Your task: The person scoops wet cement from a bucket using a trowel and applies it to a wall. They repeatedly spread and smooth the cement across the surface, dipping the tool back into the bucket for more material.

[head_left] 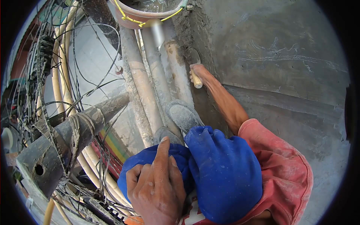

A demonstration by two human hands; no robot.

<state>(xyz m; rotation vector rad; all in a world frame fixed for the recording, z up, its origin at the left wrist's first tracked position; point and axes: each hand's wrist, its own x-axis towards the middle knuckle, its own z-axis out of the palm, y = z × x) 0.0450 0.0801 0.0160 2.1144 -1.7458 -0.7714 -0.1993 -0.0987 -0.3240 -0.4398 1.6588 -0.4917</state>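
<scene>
My right hand (201,71) is closed around the wooden handle of a trowel (197,80). The trowel's thin blade points away from me, against the strip of wet mortar (185,32) along the wall's edge. Above my blue-trousered knee, my left hand (157,189) shows its back, with the index finger stretched forward and the other fingers partly curled. I see nothing held in it. A bucket (133,23) with a yellow cord on its rim stands ahead at the top, its contents only partly visible.
My boots (183,114) rest on narrow, mortar-stained poles (144,90). A thick dark pipe (48,157) juts in on the left, among tangled black cables (41,63) and pale conduits (64,71). A grey plastered wall (277,48) rises on the right. Below the poles is a drop.
</scene>
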